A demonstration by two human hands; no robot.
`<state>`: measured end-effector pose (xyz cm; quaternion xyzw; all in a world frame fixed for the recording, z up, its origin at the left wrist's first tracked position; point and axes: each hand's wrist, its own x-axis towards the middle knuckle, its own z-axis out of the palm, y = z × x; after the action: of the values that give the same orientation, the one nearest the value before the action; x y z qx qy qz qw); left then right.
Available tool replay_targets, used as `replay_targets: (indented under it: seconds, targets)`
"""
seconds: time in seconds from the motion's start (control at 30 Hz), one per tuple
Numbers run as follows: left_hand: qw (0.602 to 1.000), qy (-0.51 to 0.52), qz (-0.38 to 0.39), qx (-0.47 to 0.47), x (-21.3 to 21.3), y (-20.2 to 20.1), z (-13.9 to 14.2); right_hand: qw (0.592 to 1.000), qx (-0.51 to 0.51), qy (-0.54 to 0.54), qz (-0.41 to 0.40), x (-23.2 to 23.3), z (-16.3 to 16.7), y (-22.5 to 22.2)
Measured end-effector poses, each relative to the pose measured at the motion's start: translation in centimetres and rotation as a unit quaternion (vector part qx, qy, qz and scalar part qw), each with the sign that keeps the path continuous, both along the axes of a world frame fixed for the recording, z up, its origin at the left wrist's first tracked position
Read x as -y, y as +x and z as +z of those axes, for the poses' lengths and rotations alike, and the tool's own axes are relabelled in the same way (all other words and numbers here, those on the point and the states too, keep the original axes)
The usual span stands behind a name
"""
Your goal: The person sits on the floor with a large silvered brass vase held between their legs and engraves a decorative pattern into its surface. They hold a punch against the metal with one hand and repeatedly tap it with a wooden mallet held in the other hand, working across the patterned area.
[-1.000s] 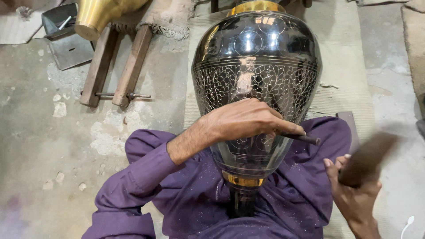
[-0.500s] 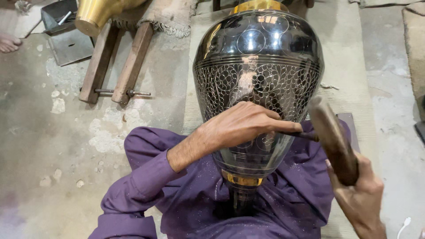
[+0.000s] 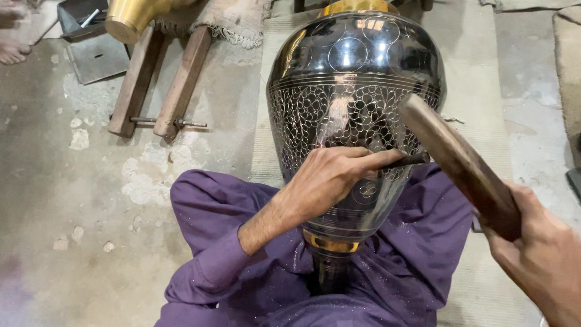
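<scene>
The right hand [image 3: 535, 254] has swung the dark wooden mallet [image 3: 457, 160]: a second ago it was held low and blurred by the right knee, half a second ago it stood raised and nearly upright beside the large black engraved metal vase [image 3: 354, 115], and now it slants down to the left, its head lying over the vase's patterned band, just above the back end of the thin dark chisel [image 3: 407, 160]. The left hand [image 3: 330, 178] has eased a little lower on the vase wall. A bare foot [image 3: 12, 51] has come into view at the floor's far left edge.
</scene>
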<state>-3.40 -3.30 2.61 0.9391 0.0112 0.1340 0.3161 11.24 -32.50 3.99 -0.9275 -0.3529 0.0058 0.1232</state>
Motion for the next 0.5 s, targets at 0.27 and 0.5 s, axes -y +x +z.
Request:
replay_targets:
  seconds: [0.27,0.5]
  targets:
    - [0.955,-0.202,0.134,0.17,1.8,-1.3,-4.7,0.989,0.049,0.083,0.109,-3.5,4.0,0.4]
    - [0.928,-0.25,0.146,0.235,2.3,-1.8,-6.2,0.982,0.063,-0.022,0.178,-6.3,7.2,2.7]
